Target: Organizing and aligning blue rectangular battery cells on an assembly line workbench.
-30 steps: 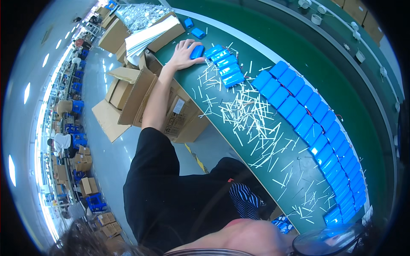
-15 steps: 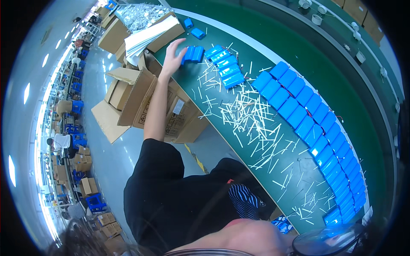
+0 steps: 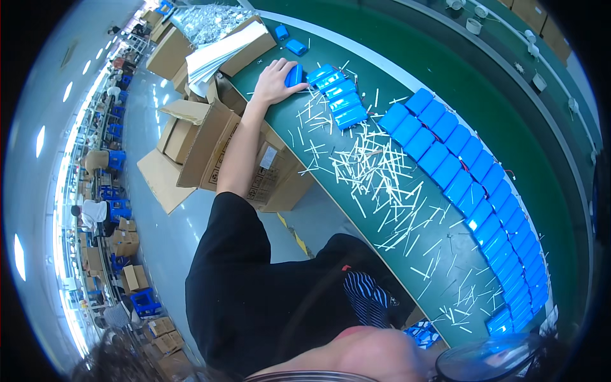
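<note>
My left hand [image 3: 275, 83] reaches to the far end of the green table and rests over a blue battery pack [image 3: 294, 76]. Its fingers lie on one side of the pack and the thumb on the other. Any other packs beneath the palm are hidden. Close to the thumb runs a short row of shiny blue battery packs [image 3: 344, 102] with thin leads. Two loose packs [image 3: 296, 47] sit beyond my fingers. My right hand is out of view.
Thin white strips [image 3: 375, 169] are scattered over the table [image 3: 344, 194]. A long double row of blue packs [image 3: 458, 184] curves along its far side. Left of the table stand open cardboard boxes [image 3: 203, 146] and a carton with white sheets [image 3: 226, 54]. People work at distant benches.
My left hand has moved slightly right and come down onto the blue packs, which now lie partly hidden beneath it. Before, it hovered beside them with fingers apart.
</note>
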Demonstrator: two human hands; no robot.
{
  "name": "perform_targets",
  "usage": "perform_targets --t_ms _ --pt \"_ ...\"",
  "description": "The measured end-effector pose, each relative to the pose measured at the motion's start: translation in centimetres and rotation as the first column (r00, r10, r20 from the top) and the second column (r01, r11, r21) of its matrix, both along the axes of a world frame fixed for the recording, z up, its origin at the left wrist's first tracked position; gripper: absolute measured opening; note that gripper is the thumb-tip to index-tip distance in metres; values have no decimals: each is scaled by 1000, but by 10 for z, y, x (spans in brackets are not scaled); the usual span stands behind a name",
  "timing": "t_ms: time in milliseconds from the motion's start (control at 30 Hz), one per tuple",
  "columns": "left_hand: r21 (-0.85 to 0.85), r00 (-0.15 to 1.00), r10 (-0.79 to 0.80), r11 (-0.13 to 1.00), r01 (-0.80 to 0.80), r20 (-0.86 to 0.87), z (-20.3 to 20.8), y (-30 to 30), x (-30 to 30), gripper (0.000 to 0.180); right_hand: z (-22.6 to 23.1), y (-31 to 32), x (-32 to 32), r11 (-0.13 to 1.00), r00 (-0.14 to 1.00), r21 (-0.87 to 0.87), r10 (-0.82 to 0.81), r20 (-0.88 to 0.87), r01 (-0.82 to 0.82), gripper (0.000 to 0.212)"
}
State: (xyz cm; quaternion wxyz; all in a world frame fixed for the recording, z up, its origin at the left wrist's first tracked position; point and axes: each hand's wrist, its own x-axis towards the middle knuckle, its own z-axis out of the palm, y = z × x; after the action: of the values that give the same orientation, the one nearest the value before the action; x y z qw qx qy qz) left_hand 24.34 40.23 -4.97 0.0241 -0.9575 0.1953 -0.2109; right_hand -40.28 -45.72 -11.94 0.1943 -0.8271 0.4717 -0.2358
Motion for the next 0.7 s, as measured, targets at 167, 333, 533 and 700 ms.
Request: perform_targets --t_ms 167,333,533,700 --pt "-76 980 -18 997 34 198 -2 -2 -14 65 0 -1 -5 999 999 23 40 25 -41 37" --pt "-227 965 -87 963 144 246 27 -40 -55 63 16 20 3 988 984 54 138 109 -144 35" --pt "-104 763 -590 769 630 263 48 -159 -140 75 37 40 29 996 996 82 27 90 -34 34" --pt "48 674 -725 685 727 143 24 -224 -151 87 45 47 31 998 997 40 42 61 -45 33"
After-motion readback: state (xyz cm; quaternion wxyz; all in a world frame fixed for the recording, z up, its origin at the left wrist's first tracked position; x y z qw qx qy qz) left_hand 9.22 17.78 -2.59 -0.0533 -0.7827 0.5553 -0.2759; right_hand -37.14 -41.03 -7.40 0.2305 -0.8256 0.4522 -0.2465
